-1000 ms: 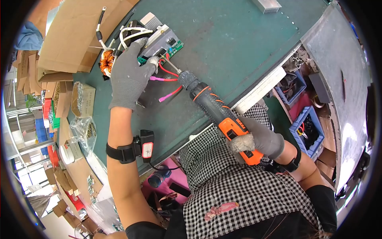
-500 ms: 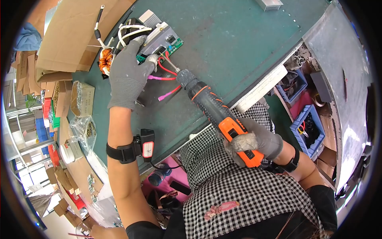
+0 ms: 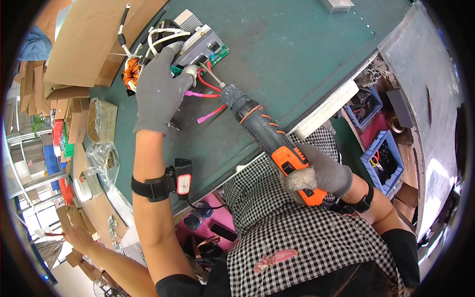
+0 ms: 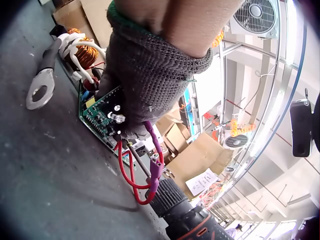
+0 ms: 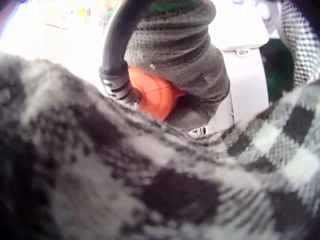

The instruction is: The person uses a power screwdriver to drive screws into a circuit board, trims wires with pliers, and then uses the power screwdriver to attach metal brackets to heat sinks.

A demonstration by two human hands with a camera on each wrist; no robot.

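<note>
My gloved left hand [image 3: 161,91] grips a green circuit board [image 3: 220,55] with grey heat sinks [image 3: 195,45], thumb on the near side and fingers on the far side. My gloved right hand [image 3: 321,171] holds an orange and black electric screwdriver [image 3: 264,131] around its handle. Its bit [image 3: 213,75] slants down to the board's near edge, close to my left thumb. Red wires [image 3: 209,88] with purple sleeved ends loop out beside the bit. In the right wrist view checked cloth covers much, while the screwdriver's orange end [image 5: 152,92] and its cord [image 5: 120,45] show.
A copper-wound coil [image 3: 131,74] and white cables lie left of the board. Cardboard [image 3: 94,44] stands behind them. A box of small parts [image 3: 102,121] and a plastic bag [image 3: 105,161] sit at left. Blue bins [image 3: 383,163] are at right. Another person's arm [image 3: 114,260] reaches in lower left.
Both hands, the board and the screwdriver stay nearly in place, with only slight shifts. Another person's arm has come further into view at the lower left.
</note>
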